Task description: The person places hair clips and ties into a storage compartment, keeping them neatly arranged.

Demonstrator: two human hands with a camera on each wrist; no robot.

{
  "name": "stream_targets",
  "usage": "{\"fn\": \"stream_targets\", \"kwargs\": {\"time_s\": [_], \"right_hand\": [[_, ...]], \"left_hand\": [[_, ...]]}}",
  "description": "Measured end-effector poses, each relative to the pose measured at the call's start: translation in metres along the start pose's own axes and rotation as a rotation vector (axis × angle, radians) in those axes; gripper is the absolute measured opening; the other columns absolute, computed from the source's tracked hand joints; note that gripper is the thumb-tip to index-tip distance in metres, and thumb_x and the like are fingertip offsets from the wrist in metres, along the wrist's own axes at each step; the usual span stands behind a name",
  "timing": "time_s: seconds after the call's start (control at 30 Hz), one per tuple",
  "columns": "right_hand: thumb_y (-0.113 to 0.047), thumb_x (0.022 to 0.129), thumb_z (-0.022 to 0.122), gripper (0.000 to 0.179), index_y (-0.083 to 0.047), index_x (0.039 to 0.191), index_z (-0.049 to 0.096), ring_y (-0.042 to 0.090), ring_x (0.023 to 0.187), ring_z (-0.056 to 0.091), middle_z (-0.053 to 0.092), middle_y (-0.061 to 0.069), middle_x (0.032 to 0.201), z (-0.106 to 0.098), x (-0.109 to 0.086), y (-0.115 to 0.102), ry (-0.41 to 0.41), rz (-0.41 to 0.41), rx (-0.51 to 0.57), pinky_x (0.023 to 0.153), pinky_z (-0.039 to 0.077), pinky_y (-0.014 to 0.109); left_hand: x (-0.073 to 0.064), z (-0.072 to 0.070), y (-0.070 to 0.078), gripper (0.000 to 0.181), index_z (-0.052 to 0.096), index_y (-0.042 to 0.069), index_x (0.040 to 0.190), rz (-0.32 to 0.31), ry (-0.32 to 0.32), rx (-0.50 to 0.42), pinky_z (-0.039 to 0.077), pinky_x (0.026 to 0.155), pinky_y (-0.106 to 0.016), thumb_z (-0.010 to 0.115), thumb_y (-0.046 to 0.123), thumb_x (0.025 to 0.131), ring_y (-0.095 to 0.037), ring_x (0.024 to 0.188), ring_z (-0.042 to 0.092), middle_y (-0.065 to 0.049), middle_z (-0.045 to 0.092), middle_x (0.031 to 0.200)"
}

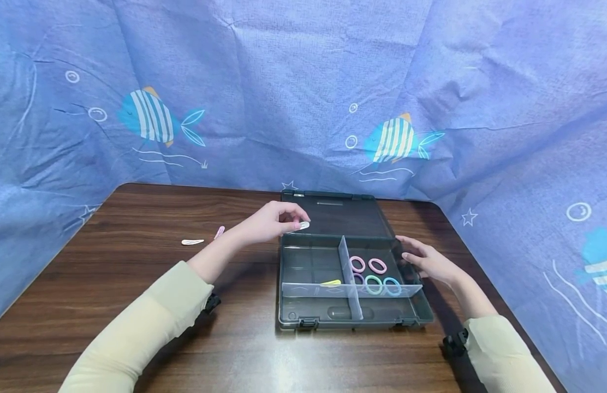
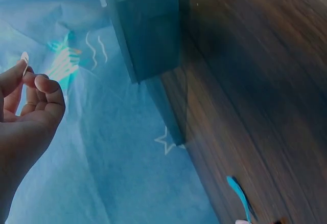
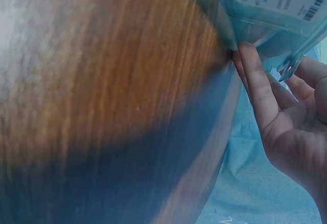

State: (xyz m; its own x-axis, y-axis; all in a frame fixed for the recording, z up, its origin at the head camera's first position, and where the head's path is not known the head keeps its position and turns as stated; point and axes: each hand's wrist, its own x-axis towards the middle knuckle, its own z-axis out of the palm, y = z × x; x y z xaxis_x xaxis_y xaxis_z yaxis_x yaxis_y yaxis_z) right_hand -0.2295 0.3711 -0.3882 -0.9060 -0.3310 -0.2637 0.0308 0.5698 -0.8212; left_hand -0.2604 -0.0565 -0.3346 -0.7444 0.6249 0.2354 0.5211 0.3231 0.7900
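A cream sleeve lay nearest, on the person's left arm. Beyond it, a white clip and a pink clip rested on the wooden table. The left hand pinched a second white clip near the opened lid. In the dark box, a yellow clip lay beside the cross divider, with coloured rings rightward. The right hand, fingers extended, thumb apart, touched the box's right side.

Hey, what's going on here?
A person's left hand pinches a white hair clip near the open case, while the right hand touches the case's right side. Inside the case are colored rings and a yellow clip. Another white clip and a pink clip lie on the table to the left.
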Motion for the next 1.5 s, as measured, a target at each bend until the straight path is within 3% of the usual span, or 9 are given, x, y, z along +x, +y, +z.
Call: {"fn": "stream_targets", "kwargs": {"time_s": [0.4, 0.73, 1.2, 1.5], "right_hand": [[-0.021, 0.101, 0.045, 0.057, -0.011, 0.150, 0.019, 0.039, 0.115, 0.053, 0.035, 0.031, 0.140, 0.001, 0.001, 0.001, 0.001, 0.000, 0.006, 0.081, 0.051, 0.051], [-0.025, 0.100, 0.047, 0.059, -0.013, 0.151, 0.018, 0.040, 0.118, 0.050, 0.031, 0.031, 0.143, 0.000, 0.000, 0.001, 0.005, -0.004, -0.004, 0.080, 0.051, 0.050], [-0.021, 0.101, 0.044, 0.057, -0.012, 0.151, 0.018, 0.041, 0.120, 0.048, 0.031, 0.031, 0.143, 0.000, 0.002, 0.001, 0.004, -0.002, -0.015, 0.080, 0.051, 0.051], [-0.023, 0.101, 0.045, 0.057, -0.013, 0.150, 0.019, 0.043, 0.121, 0.046, 0.030, 0.031, 0.144, 0.000, 0.002, 0.002, 0.008, -0.004, -0.017, 0.081, 0.051, 0.052]], "left_hand": [[0.017, 0.026, -0.003, 0.013, 0.066, 0.014, 0.103, -0.004, -0.060, -0.027, 0.040, 0.052, -0.026, 0.060, 0.012, 0.092, -0.012, 0.056, 0.045, 0.001, 0.059, 0.081], [0.031, 0.049, -0.009, 0.014, 0.067, 0.010, 0.101, 0.020, -0.092, 0.024, 0.040, 0.053, -0.021, 0.063, 0.007, 0.089, -0.008, 0.056, 0.047, 0.003, 0.060, 0.076], [0.045, 0.074, -0.028, 0.015, 0.067, 0.010, 0.102, 0.046, -0.280, 0.105, 0.046, 0.057, -0.020, 0.062, 0.003, 0.089, -0.007, 0.061, 0.055, 0.001, 0.061, 0.080], [0.051, 0.089, -0.037, 0.014, 0.067, 0.011, 0.095, 0.022, -0.418, 0.121, 0.051, 0.057, -0.023, 0.066, 0.001, 0.085, -0.010, 0.057, 0.060, 0.002, 0.062, 0.078]]}}
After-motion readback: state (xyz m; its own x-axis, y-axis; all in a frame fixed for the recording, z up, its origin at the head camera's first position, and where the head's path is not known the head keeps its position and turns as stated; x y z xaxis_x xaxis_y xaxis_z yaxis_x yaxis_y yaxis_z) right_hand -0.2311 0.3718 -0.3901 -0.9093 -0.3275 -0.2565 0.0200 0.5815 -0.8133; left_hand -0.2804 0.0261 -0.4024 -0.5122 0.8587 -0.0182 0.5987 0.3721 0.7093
